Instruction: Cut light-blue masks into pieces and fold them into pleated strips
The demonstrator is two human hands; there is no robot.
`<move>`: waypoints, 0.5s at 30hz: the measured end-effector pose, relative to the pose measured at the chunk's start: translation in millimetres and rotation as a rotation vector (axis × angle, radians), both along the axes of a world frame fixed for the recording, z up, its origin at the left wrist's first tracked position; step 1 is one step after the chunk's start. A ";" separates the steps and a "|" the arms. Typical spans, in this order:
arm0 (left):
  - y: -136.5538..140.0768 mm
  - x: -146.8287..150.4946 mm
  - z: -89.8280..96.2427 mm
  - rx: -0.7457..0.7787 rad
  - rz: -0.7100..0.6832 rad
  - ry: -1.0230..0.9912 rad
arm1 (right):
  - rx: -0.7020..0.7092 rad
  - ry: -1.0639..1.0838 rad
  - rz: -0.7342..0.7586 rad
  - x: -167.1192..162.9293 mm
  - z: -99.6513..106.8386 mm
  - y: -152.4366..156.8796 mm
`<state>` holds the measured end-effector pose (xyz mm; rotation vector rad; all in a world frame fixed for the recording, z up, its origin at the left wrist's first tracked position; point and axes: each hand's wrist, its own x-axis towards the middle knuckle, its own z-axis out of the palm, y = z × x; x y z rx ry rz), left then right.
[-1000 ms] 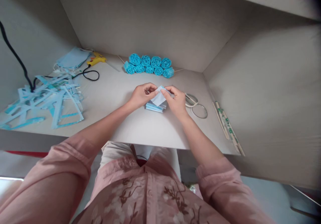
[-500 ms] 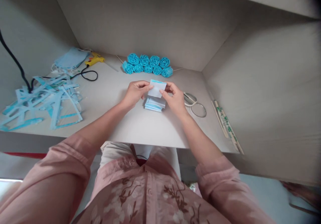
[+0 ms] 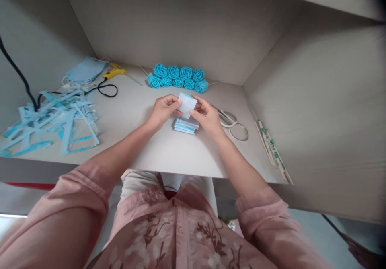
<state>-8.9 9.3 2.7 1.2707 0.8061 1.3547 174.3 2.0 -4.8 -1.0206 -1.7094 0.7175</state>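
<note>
A small square of pale mask fabric (image 3: 187, 105) with a blue top edge is pinched between my two hands, tilted a little. My left hand (image 3: 165, 109) grips its left side, thumb in front. On its lower right side, the thumb and fingers of my right hand (image 3: 207, 115) are closed. Right below lies a stack of folded blue-and-white fabric squares (image 3: 185, 126) on the white table (image 3: 177, 154). Beyond my hands, several blue fabric roses (image 3: 177, 77) lie in two rows, with thin sticks poking out at both ends.
At left spreads a heap of cut mask strips (image 3: 69, 120). Behind it are face masks (image 3: 85, 70) and a yellow glue gun (image 3: 113, 71) with a black cord. Scissors (image 3: 228, 119) and a metal ring (image 3: 239, 132) lie right of my hand. Chopsticks (image 3: 273, 150) lie near the right wall.
The fabric square has turned slightly clockwise and shifted a little up and left. My right hand has moved slightly left with it. The stack and roses stay put.
</note>
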 end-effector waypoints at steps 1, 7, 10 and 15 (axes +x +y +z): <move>-1.4 1.0 0.7 0.025 0.004 0.042 | -0.015 0.004 0.030 0.0 1.1 -0.8; -10.3 5.8 1.3 0.116 -0.027 0.320 | -0.030 0.021 -0.046 -0.5 2.6 -4.5; -8.5 4.8 -2.1 0.163 -0.015 0.400 | -0.018 0.037 -0.112 1.4 0.3 -2.9; -4.6 2.2 -3.8 0.149 0.002 0.426 | -0.021 0.131 -0.105 4.4 -2.1 0.4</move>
